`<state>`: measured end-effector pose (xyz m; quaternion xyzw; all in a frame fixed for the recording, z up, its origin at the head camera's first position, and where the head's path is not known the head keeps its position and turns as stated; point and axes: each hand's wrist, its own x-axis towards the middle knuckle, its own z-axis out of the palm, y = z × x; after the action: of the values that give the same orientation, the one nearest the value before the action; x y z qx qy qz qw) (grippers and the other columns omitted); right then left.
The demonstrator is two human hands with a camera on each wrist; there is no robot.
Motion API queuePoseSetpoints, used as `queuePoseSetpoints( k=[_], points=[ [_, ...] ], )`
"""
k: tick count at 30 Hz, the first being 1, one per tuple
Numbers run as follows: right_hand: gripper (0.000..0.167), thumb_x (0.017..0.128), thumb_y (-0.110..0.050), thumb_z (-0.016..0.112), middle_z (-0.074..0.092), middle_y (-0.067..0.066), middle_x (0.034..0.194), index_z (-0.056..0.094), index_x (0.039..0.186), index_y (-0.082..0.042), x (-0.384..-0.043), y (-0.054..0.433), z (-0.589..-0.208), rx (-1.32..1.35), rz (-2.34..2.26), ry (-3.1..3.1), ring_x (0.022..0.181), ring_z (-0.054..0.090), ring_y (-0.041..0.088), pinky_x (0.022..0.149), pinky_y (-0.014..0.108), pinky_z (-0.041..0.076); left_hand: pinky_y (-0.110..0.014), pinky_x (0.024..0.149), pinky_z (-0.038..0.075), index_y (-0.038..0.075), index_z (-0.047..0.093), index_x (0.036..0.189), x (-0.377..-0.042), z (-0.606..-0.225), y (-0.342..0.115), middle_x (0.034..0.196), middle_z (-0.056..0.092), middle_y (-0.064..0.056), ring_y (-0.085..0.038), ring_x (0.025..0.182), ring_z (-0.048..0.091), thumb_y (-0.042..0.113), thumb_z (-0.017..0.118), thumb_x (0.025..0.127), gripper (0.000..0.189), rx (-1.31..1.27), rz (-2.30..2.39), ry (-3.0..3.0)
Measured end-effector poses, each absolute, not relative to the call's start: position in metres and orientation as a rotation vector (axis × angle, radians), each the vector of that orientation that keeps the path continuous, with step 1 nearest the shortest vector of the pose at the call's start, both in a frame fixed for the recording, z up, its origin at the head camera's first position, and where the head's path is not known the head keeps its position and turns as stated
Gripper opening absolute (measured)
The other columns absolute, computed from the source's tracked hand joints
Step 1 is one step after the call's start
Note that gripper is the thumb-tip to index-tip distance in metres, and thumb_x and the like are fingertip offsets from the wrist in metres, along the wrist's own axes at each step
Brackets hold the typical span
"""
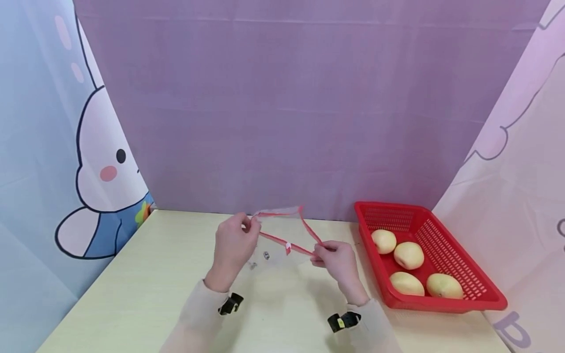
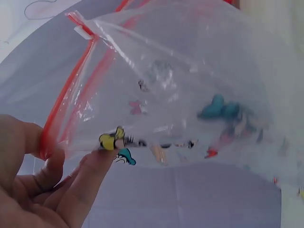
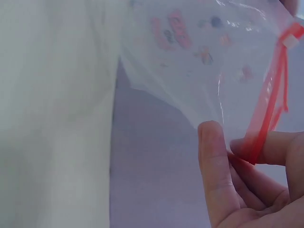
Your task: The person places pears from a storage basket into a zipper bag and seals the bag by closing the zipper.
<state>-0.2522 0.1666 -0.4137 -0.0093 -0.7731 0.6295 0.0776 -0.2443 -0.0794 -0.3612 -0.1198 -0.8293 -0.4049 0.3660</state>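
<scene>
A clear plastic zip bag (image 2: 175, 61) with a red zip edge and printed cartoon figures is stretched between both hands above the table. My left hand (image 1: 236, 242) pinches one end of its red-edged mouth. At the other end, my right hand (image 1: 337, 262) grips the edge between thumb and fingers. The mouth gapes apart in the head view, and a small slider (image 1: 288, 248) sits on the near red strip. In the right wrist view, the thumb and forefinger hold the corner of the red strip (image 3: 266, 121).
To the right on the pale table (image 1: 132, 294) stands a red plastic basket (image 1: 384, 294) with several pale yellow-green fruits, one of them a round fruit (image 1: 408, 255). A purple cloth (image 1: 282, 108) hangs behind the table, with printed cloths at both sides.
</scene>
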Motion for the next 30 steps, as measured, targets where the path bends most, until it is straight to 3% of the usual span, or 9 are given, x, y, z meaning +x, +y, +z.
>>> queuePoseSetpoints(
  k=[4, 8, 12, 15, 24, 30],
  points=[
    [0.022, 0.096, -0.008, 0.071, 0.073, 0.015, 0.087, 0.071, 0.110, 0.009, -0.250, 0.177, -0.404, -0.036, 1.928, -2.263, 0.075, 0.075, 0.024, 0.074, 0.033, 0.064, -0.026, 0.042, 0.034, 0.012, 0.053, 0.064, -0.241, -0.360, -0.088, 0.051, 0.045, 0.003, -0.011, 0.042, 0.039, 0.007, 0.062, 0.093, 0.031, -0.256, -1.098, -2.156],
    [0.025, 0.096, -0.010, 0.071, 0.072, 0.015, 0.087, 0.071, 0.112, 0.010, -0.250, 0.182, -0.400, -0.025, 1.930, -2.255, 0.075, 0.075, 0.024, 0.075, 0.032, 0.064, -0.026, 0.040, 0.036, 0.009, 0.056, 0.070, -0.239, -0.359, -0.091, 0.054, 0.052, -0.002, -0.011, 0.042, 0.046, 0.009, 0.061, 0.094, 0.024, -0.223, -1.150, -2.185],
    [0.023, 0.096, -0.007, 0.070, 0.072, 0.016, 0.088, 0.071, 0.110, 0.011, -0.250, 0.181, -0.398, -0.018, 1.875, -2.276, 0.072, 0.075, 0.022, 0.074, 0.032, 0.064, -0.027, 0.049, 0.053, 0.003, 0.065, 0.093, -0.240, -0.360, -0.090, 0.080, 0.069, -0.011, -0.018, 0.060, 0.068, 0.006, 0.061, 0.094, 0.005, -0.246, -1.221, -2.207],
    [0.022, 0.096, -0.009, 0.070, 0.072, 0.017, 0.090, 0.073, 0.109, 0.009, -0.248, 0.180, -0.394, 0.001, 1.840, -2.295, 0.073, 0.075, 0.021, 0.076, 0.032, 0.064, -0.029, 0.059, 0.061, 0.001, 0.069, 0.106, -0.243, -0.360, -0.089, 0.097, 0.073, -0.014, -0.024, 0.075, 0.073, 0.005, 0.060, 0.095, 0.014, -0.305, -1.282, -2.220],
    [0.026, 0.097, -0.012, 0.071, 0.073, 0.020, 0.093, 0.072, 0.110, 0.010, -0.245, 0.179, -0.370, 0.067, 1.888, -2.225, 0.069, 0.073, 0.016, 0.071, 0.029, 0.064, -0.031, 0.058, 0.064, -0.003, 0.071, 0.102, -0.251, -0.362, -0.089, 0.087, 0.068, -0.014, -0.021, 0.060, 0.069, 0.011, 0.066, 0.100, 0.015, -0.286, -1.676, -2.178],
    [0.031, 0.097, -0.019, 0.072, 0.073, 0.019, 0.095, 0.072, 0.113, 0.008, -0.241, 0.178, -0.364, 0.092, 1.899, -2.241, 0.072, 0.074, 0.019, 0.072, 0.030, 0.064, -0.032, 0.057, 0.064, -0.006, 0.070, 0.105, -0.254, -0.368, -0.087, 0.083, 0.064, -0.015, -0.023, 0.057, 0.068, 0.017, 0.068, 0.100, 0.023, -0.273, -1.816, -2.115]
  ],
)
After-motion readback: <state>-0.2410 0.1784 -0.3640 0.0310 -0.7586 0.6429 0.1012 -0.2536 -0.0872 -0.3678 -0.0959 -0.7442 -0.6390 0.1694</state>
